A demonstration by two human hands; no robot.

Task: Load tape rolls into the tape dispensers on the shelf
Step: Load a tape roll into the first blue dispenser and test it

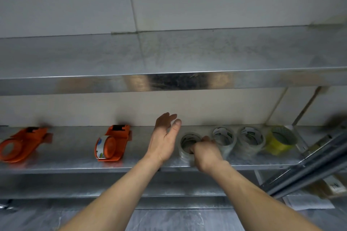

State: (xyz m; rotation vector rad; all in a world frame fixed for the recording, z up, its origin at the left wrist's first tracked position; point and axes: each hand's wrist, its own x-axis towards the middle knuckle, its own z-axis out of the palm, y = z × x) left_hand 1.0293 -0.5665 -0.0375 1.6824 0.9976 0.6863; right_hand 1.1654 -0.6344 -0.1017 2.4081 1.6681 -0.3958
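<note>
- Metal shelf [75,163] against a pale wall [206,107]; a second shelf [169,80] sits above it; both are bare galvanised steel with reflective front edges.
- Left dispenser [22,144]: orange, lying on the shelf at far left; its hub holds no roll.
- Loaded dispenser [112,142]: orange, near shelf centre; a clear roll with a printed label sits on its hub.
- Row of rolls at right, standing with cores facing up: first roll [185,144], second roll [223,137], third roll [250,137], all clear; yellow roll [280,139] at the row's end, tilted.
- Right hand [204,152]: closed on the first roll, fingers hooked into its core, thumb side on the outer wall; the roll sits at the shelf's front edge.
- Left hand [165,137]: open, fingers together and extended, palm facing the first roll, just beside it; contact cannot be determined.
- Both forearms are bare and reach upward from the lower frame edge.
- Motion blur softens the right side.
</note>
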